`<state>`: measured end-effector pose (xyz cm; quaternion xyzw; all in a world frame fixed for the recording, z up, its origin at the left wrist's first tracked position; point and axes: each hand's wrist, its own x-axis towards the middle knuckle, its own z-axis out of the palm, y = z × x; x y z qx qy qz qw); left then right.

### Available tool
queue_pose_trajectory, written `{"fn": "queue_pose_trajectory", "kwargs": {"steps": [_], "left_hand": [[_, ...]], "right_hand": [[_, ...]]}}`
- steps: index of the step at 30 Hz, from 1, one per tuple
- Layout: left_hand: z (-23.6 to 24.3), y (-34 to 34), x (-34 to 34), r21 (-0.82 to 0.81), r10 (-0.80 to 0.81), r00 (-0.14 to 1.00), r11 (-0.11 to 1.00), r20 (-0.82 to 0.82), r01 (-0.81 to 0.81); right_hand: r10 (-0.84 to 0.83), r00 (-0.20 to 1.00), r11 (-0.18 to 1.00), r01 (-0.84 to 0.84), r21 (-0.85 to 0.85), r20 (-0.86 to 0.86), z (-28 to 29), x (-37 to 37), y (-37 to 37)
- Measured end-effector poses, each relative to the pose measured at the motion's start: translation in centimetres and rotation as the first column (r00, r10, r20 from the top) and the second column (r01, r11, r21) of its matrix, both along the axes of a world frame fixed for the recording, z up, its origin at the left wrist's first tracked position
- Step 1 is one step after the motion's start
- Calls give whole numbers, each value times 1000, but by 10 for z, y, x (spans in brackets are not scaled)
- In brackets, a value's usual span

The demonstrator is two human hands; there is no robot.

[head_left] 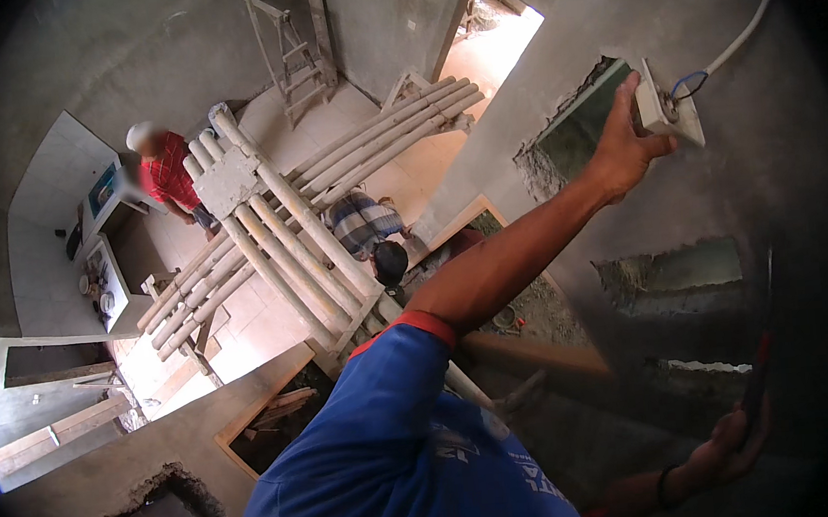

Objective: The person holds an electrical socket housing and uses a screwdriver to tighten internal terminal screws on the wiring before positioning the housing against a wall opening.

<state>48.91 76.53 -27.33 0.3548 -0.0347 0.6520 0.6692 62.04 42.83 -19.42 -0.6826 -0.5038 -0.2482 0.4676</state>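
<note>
While the left hand (pixel 625 149) pinches the white electrical fitting (pixel 654 104) between thumb and fingers, just right of a rough-edged wall opening (pixel 575 139), it would do well to hold it steady and spare the blue wire (pixel 680 81) any strain. Farther right, the right hand (pixel 732 440) wraps a slim screwdriver-like tool (pixel 763 353), whose tip should best stay clear of the white cable (pixel 743 31).

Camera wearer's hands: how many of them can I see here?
2. The left hand is at the upper right, gripping a white electrical box. The right hand is at the lower right, in shadow, holding a slim tool. Neither is hidden.
</note>
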Motion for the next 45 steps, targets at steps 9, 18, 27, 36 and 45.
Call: {"fn": "queue_pose_trajectory", "kwargs": {"steps": [9,18,27,36,45], "left_hand": [[-88,38,-16,-271,-28,956,961,-291,-55],[-253,159,-78,-216,43,484,857,-874,-467],[-163,152,-150,-283,-52,523,884,-851,-372],[-125,140,-168,-233,-36,412,868,-910,-438],[-161,167,-159,-199,-27,365,873,-931,-444]], "right_hand": [[-34,999,999,32,-41,-35,-5,6,-15],[-84,992,996,81,-39,-94,-18,9,-30],[-38,992,999,42,25,-118,-19,7,-40],[-19,991,998,27,60,-131,-19,1,-34],[-61,992,996,68,55,-109,-19,-4,-27]]}}
